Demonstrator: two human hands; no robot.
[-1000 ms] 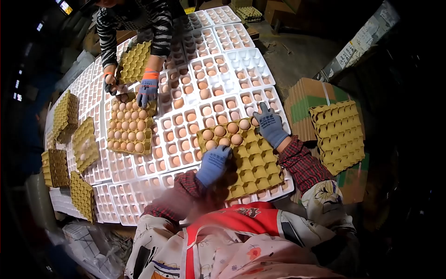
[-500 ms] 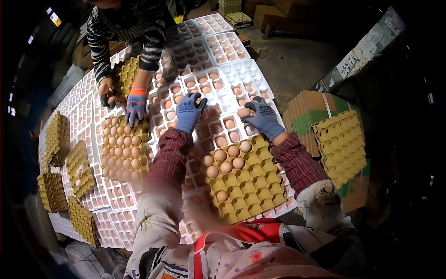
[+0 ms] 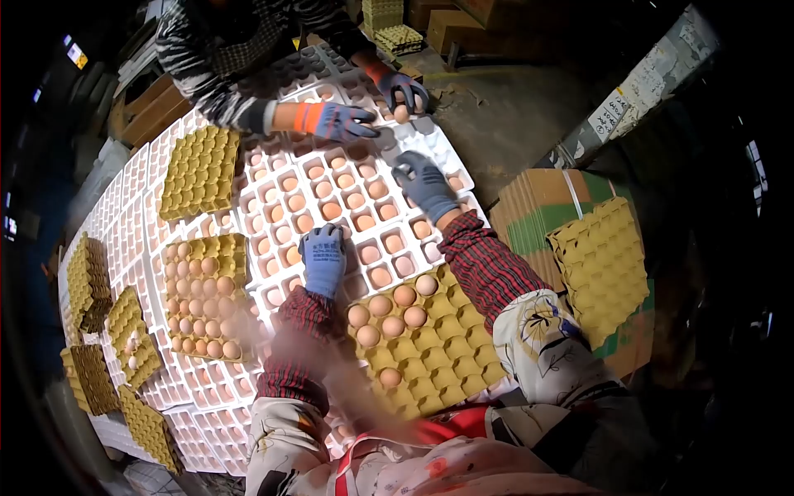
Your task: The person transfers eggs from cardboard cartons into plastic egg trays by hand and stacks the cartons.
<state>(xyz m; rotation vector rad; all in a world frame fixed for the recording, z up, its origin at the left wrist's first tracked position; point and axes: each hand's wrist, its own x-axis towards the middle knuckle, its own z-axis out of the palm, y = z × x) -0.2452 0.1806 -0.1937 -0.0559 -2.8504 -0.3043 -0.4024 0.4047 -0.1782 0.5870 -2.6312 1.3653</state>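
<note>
My left hand (image 3: 323, 260), in a blue-grey glove, is low over the white egg trays, its fingers bent down and together; their tips and anything in them are hidden. My right hand (image 3: 426, 183), gloved too, reaches over the far right trays with its fingers apart, and no egg shows in it. Brown eggs (image 3: 355, 200) sit in the compartments of a white tray (image 3: 382, 240) between my hands. Closer to me lies a yellow pulp egg tray (image 3: 438, 355) with several eggs in its far rows and one lower at left.
A co-worker's gloved hands (image 3: 335, 122) work across from me, one holding eggs (image 3: 402, 113). Filled and empty pulp trays (image 3: 198, 174) lie on the left. Flattened cartons (image 3: 542, 207) and another pulp tray (image 3: 602, 264) stand at right, near a leaning metal post (image 3: 637, 91).
My left hand has moved nearer to me and lower. My right hand has shifted forward and left, and the egg it held no longer shows. The co-worker's hands have moved rightward across the trays.
</note>
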